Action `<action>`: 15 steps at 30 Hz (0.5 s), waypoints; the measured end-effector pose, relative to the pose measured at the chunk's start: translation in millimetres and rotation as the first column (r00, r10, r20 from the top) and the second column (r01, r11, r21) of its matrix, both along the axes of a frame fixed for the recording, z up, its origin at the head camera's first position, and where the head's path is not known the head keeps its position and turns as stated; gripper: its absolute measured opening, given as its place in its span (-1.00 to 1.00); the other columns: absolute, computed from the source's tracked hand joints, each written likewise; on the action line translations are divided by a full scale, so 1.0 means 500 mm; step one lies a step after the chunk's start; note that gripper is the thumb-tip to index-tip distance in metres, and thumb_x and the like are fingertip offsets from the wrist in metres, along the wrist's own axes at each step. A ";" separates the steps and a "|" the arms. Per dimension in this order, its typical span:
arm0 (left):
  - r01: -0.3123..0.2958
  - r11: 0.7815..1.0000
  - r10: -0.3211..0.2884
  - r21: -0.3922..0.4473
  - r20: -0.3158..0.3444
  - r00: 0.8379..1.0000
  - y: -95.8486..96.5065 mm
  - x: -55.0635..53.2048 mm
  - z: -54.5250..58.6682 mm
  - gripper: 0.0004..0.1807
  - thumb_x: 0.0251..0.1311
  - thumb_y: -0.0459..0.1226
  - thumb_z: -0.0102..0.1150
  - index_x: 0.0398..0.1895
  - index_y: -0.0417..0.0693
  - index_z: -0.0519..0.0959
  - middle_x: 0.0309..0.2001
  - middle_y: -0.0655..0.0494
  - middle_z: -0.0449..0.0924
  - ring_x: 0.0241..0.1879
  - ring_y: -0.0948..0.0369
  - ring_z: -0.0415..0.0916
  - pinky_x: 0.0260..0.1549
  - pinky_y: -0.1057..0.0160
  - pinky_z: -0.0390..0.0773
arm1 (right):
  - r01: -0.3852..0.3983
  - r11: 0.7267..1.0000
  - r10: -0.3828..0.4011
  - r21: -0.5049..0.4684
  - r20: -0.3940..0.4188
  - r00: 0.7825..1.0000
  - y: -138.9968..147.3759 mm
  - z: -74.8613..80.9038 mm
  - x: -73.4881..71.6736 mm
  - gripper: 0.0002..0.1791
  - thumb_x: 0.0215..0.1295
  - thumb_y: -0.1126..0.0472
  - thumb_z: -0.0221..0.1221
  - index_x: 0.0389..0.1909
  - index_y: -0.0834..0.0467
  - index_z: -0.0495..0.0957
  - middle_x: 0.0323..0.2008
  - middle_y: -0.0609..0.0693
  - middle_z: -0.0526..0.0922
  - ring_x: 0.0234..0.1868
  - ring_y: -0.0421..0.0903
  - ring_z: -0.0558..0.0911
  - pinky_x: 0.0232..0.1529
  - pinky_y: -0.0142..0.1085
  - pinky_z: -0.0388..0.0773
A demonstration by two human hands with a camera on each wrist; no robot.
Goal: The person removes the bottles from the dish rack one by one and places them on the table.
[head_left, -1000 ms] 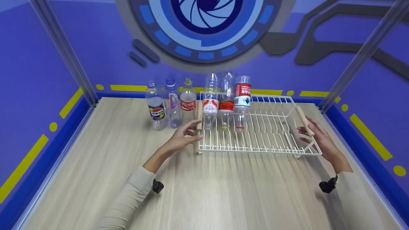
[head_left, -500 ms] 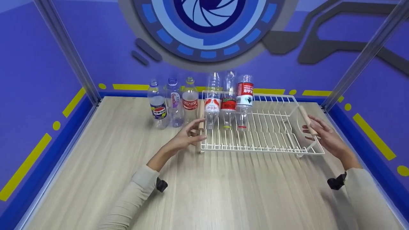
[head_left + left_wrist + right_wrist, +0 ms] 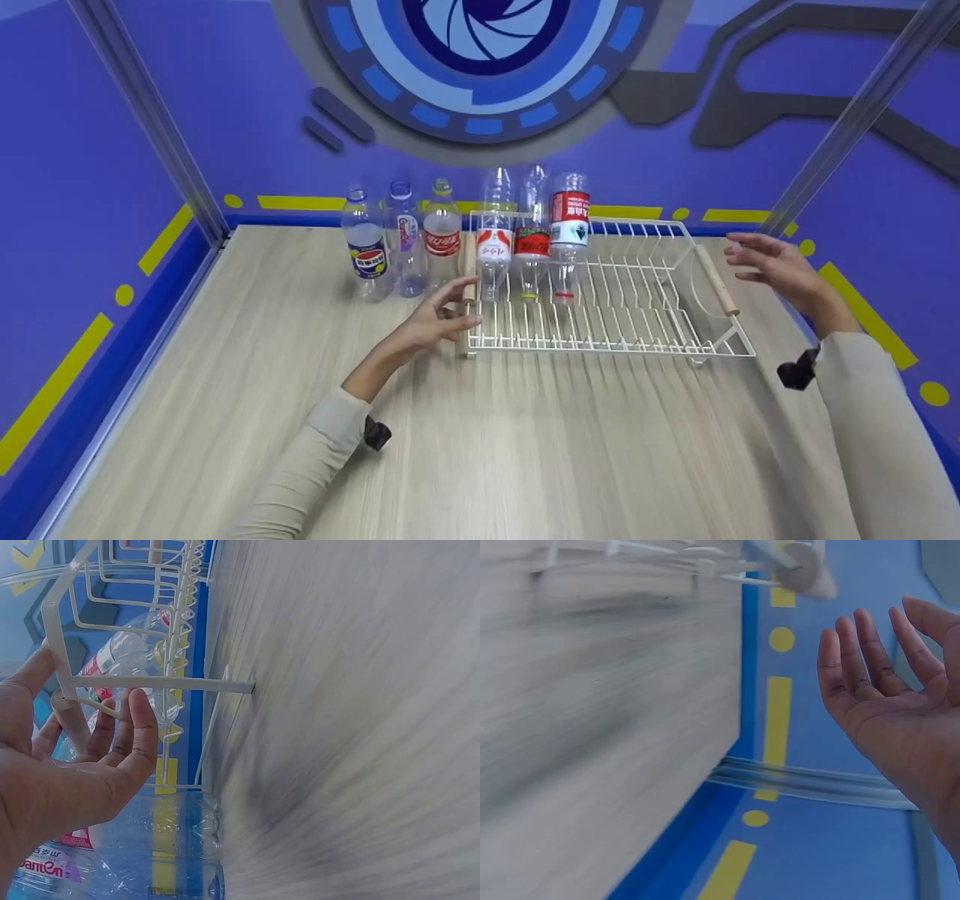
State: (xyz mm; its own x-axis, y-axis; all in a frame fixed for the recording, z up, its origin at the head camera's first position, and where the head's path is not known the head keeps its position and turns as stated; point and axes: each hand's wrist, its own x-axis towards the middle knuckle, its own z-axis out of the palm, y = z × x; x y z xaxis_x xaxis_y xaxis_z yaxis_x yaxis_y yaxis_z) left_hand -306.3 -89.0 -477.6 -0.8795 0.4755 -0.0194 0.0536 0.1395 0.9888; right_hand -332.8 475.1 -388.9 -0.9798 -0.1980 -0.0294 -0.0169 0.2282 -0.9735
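A white wire dish rack (image 3: 600, 349) with wooden handles stands on the table. My left hand (image 3: 431, 322) holds its left end, fingers curled about the left handle (image 3: 71, 724) in the left wrist view. My right hand (image 3: 784, 274) is raised off to the right of the right handle (image 3: 718, 280); its fingers are loosely bent with nothing in them, as the right wrist view also shows. Upside down in the rack's left part lean three plastic bottles: one with a white-and-red label (image 3: 494, 246), one with a red-and-green label (image 3: 532, 241), one with a red-and-white label (image 3: 571, 217).
Left of the rack, three more bottles stand upright: one with a dark blue label (image 3: 367, 259), one with a purple-and-white label (image 3: 407, 236), one with a red label (image 3: 442, 242). Blue panels (image 3: 247, 112) enclose the wooden table (image 3: 570, 450) at the back and sides.
My right hand has let go of the rack's right handle and moved up and to the right. My left hand, the rack and the bottles stay where they were.
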 end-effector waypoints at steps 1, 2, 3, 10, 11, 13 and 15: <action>0.000 1.000 0.000 0.005 -0.003 1.000 0.000 0.000 0.000 -0.22 0.33 -0.20 0.34 0.56 0.26 0.22 0.31 -0.06 0.36 0.00 0.14 0.46 -0.11 0.14 0.64 | -0.001 1.000 0.001 0.010 -0.007 1.000 -0.008 0.012 -0.008 -0.70 0.57 0.29 0.05 0.11 -0.14 0.55 -0.08 -0.33 0.70 -0.08 -0.36 0.66 -0.07 -0.50 0.66; 0.002 1.000 -0.002 0.008 -0.008 1.000 0.000 -0.001 0.001 -0.22 0.33 -0.21 0.33 0.56 0.24 0.22 0.30 -0.07 0.35 -0.01 0.14 0.46 -0.13 0.16 0.64 | -0.005 1.000 0.005 0.022 -0.012 1.000 -0.017 0.023 -0.015 -0.71 0.57 0.28 0.04 0.11 -0.14 0.55 -0.09 -0.33 0.71 -0.09 -0.37 0.66 -0.08 -0.50 0.66; 0.002 1.000 -0.002 0.013 -0.010 1.000 0.001 -0.001 0.001 -0.22 0.33 -0.22 0.33 0.57 0.23 0.22 0.30 -0.08 0.35 -0.02 0.14 0.46 -0.14 0.16 0.65 | -0.012 0.999 0.013 0.043 -0.020 1.000 -0.027 0.033 -0.022 -0.71 0.57 0.27 0.04 0.13 -0.13 0.54 -0.09 -0.34 0.70 -0.09 -0.37 0.67 -0.08 -0.50 0.67; 0.004 0.999 -0.003 0.032 -0.005 1.000 0.000 -0.004 -0.001 -0.20 0.33 -0.24 0.33 0.58 0.20 0.20 0.33 -0.13 0.30 -0.04 0.15 0.45 -0.15 0.14 0.67 | -0.140 0.956 0.124 0.258 0.080 0.989 -0.113 0.074 -0.061 -0.61 0.61 0.10 0.02 0.36 0.03 0.42 -0.03 -0.28 0.65 -0.03 -0.33 0.67 0.02 -0.40 0.67; 0.004 1.000 -0.004 0.030 -0.003 1.000 0.000 -0.005 -0.001 -0.20 0.33 -0.23 0.33 0.58 0.20 0.20 0.33 -0.13 0.30 -0.05 0.15 0.46 -0.15 0.13 0.67 | -0.168 0.940 0.140 0.296 0.114 0.984 -0.128 0.075 -0.065 -0.55 0.61 0.07 0.01 0.42 0.08 0.37 0.00 -0.23 0.64 -0.01 -0.31 0.66 0.05 -0.38 0.66; 0.006 1.000 -0.006 0.024 0.000 1.000 -0.001 -0.005 -0.002 -0.19 0.33 -0.21 0.33 0.58 0.22 0.19 0.34 -0.14 0.29 -0.06 0.16 0.46 -0.15 0.15 0.67 | -0.235 0.902 0.179 0.362 0.182 0.967 -0.159 0.074 -0.073 -0.44 0.61 0.03 0.01 0.49 0.17 0.27 0.07 -0.12 0.61 0.05 -0.26 0.65 0.11 -0.32 0.65; 0.013 1.000 -0.013 0.016 0.005 1.000 -0.002 -0.005 -0.002 -0.19 0.33 -0.20 0.33 0.59 0.25 0.18 0.35 -0.13 0.28 -0.06 0.16 0.46 -0.15 0.17 0.66 | -0.309 0.863 0.227 0.400 0.240 0.944 -0.188 0.070 -0.081 -0.41 0.62 0.05 -0.01 0.52 0.21 0.21 0.15 -0.02 0.58 0.12 -0.17 0.63 0.18 -0.24 0.64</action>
State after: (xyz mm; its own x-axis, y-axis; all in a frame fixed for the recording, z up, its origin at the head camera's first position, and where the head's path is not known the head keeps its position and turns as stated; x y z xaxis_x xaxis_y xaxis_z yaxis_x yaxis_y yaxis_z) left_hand -308.9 -89.9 -478.7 -0.8730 0.4874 -0.0163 0.0504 0.1234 0.9911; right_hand -373.2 381.3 -354.1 -0.8600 -0.3800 -0.3407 0.0270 0.6327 -0.7739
